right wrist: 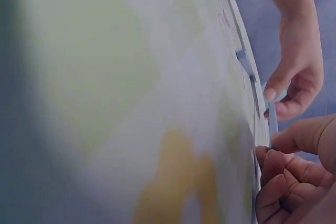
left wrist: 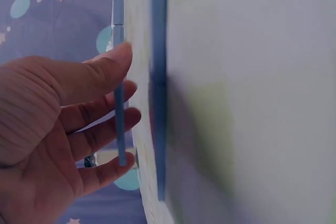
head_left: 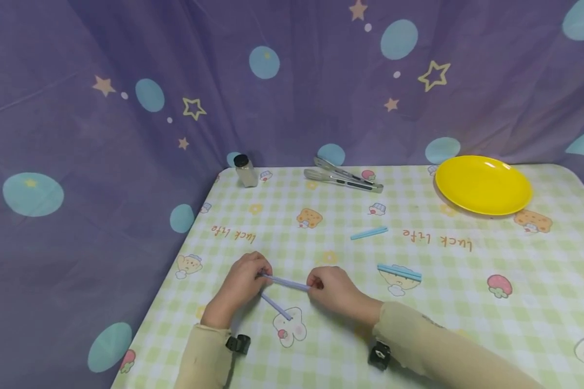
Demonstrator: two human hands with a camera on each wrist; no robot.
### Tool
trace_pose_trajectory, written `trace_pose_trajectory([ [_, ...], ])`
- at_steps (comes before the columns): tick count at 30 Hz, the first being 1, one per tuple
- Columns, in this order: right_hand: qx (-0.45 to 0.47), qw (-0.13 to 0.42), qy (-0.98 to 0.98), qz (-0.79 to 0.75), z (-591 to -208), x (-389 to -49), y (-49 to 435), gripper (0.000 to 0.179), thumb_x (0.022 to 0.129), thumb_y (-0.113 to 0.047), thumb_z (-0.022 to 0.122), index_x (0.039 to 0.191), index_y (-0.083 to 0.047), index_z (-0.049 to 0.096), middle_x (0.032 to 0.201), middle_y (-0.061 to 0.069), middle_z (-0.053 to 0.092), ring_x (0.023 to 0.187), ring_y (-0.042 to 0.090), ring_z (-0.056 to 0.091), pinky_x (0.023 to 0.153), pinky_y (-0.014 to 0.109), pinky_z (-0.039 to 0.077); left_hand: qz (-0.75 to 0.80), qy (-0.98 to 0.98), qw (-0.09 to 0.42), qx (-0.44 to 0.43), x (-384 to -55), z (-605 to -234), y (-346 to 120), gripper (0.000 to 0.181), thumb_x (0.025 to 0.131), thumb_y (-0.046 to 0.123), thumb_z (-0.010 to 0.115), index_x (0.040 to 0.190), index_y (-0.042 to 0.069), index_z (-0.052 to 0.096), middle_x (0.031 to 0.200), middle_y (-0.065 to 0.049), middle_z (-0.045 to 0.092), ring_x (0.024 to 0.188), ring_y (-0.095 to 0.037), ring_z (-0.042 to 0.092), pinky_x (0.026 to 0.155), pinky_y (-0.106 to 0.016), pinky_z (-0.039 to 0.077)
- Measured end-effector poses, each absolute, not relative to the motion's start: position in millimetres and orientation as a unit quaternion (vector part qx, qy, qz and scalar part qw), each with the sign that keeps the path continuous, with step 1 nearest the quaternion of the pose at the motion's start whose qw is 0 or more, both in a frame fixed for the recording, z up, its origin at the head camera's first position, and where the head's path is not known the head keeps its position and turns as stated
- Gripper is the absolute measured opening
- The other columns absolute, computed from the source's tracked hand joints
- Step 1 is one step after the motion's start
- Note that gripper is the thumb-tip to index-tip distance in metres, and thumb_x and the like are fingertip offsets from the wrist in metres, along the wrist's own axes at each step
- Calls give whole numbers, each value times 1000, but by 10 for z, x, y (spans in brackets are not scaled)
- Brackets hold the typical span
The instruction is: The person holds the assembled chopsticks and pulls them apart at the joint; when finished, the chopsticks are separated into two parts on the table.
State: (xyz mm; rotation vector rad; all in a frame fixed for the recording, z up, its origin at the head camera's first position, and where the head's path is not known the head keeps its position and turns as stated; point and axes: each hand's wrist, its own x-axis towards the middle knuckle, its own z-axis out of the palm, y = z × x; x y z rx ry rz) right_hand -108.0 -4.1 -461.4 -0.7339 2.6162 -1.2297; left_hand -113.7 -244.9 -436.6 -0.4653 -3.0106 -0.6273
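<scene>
My left hand [head_left: 242, 279] and right hand [head_left: 337, 287] pinch one stick [head_left: 290, 283] between them, so it seems steadied from both sides.

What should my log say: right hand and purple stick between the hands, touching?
Touching: the head view shows the right hand pinching that purple stick toward one end.

The surface [head_left: 540, 324] leaves passage near its right edge; a yellow plate [head_left: 484, 185] blocks its far right corner, tongs [head_left: 352, 182] its far edge.
</scene>
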Motion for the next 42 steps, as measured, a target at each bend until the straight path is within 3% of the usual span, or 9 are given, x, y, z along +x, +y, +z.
trace_pose_trajectory([
  [7, -244, 72, 868, -425, -4583, -1083, 187, 8, 86, -8, 72, 83, -14, 67, 74, -11, 60, 66, 5, 53, 64, 26, 46, -224, -960, -3, -171, -1101, -4271, -2300, 19, 80, 8, 79, 78, 17, 63, 81, 6, 64, 78, -13, 61, 74, -35, 49],
  [15, -235, 75, 866, -436, -4512, -1121, 475, 7, 89, -12, 71, 85, -16, 67, 74, -10, 60, 60, 6, 51, 58, 25, 45, -263, -944, -36, -194, -1061, -4219, -2143, 15, 86, 16, 75, 83, 23, 62, 76, 14, 61, 66, -3, 54, 68, -30, 45],
  [22, -232, 67, 862, -445, -4449, -1132, 753, 5, 92, -15, 69, 88, -14, 67, 78, -3, 65, 58, 7, 53, 57, 26, 46, -342, -906, -66, -241, -1072, -4221, -1979, 10, 91, 14, 70, 98, 20, 74, 89, 8, 69, 58, -3, 49, 59, -26, 46],
  [26, -228, 55, 866, -441, -4417, -1130, 873, 6, 91, -15, 70, 86, -16, 67, 75, -8, 62, 58, 6, 52, 56, 25, 45, -355, -897, -70, -255, -1086, -4216, -1870, 15, 92, 14, 69, 104, 19, 75, 93, 8, 70, 60, -3, 51, 59, -25, 47],
  [34, -230, 29, 873, -429, -4336, -1140, 1061, 13, 85, -14, 75, 79, -21, 66, 68, -14, 58, 59, 6, 48, 56, 24, 42, -397, -875, -80, -266, -1135, -4269, -1655, 15, 92, 13, 69, 104, 16, 76, 93, 5, 71, 52, -4, 44, 53, -23, 43],
  [42, -265, 12, 869, -417, -4355, -1146, 1119, 3, 87, -14, 75, 86, -16, 73, 81, -15, 66, 66, 4, 53, 63, 25, 48, -414, -863, -73, -280, -1180, -4305, -1395, 13, 91, 11, 69, 101, 15, 76, 92, 5, 71, 54, -5, 45, 56, -22, 44],
])
